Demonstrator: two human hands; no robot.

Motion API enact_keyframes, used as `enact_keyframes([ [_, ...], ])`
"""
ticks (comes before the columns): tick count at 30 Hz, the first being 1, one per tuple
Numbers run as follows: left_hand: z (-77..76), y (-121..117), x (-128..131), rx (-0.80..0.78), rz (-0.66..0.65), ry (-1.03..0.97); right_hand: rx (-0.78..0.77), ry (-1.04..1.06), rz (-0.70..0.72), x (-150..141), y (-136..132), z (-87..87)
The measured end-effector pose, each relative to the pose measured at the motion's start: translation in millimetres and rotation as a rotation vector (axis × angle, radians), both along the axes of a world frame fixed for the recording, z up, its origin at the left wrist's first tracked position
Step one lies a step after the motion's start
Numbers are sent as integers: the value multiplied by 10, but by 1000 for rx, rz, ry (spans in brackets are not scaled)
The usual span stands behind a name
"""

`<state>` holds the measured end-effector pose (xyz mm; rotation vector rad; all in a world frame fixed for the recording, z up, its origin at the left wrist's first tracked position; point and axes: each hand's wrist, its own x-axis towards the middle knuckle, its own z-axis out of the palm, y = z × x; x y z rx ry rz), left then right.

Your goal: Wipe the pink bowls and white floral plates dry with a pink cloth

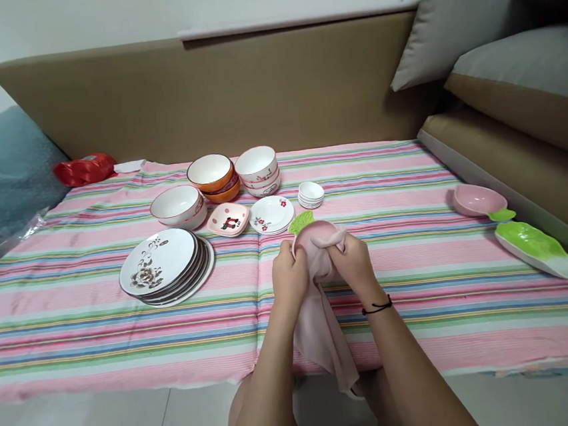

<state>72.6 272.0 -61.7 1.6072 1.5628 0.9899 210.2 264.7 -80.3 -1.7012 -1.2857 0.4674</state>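
My left hand point(289, 276) grips the near left rim of a pink peach-shaped dish point(311, 232) with a green leaf handle point(301, 221), held just above the striped cloth. My right hand point(353, 261) is closed on a pale pink cloth point(322, 323) and presses it into the dish; the cloth's tail hangs down between my forearms. A black band circles my right wrist.
A striped cloth point(421, 280) covers the bed. On it lie a stack of flowered plates point(161, 265), several bowls point(210, 173), small dishes point(311, 193), a second pink dish point(478, 199) and a green leaf dish point(538, 249) at right. Cushions stand at far right.
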Motion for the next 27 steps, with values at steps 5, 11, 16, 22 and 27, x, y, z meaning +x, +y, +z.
enact_keyframes([
  [5,-21,-22,8,-70,-38,-77,-67,170,36,-63,-27,21],
  [11,-70,-18,26,-104,19,-273,-82,387,17,-178,-17,3],
  [16,-41,15,1,-52,119,-388,-52,541,79,-165,-44,22],
  [22,-23,59,-67,22,119,-510,-90,803,297,-92,-87,73],
  [27,-58,122,-133,77,104,-505,-102,855,403,-67,-85,104],
])
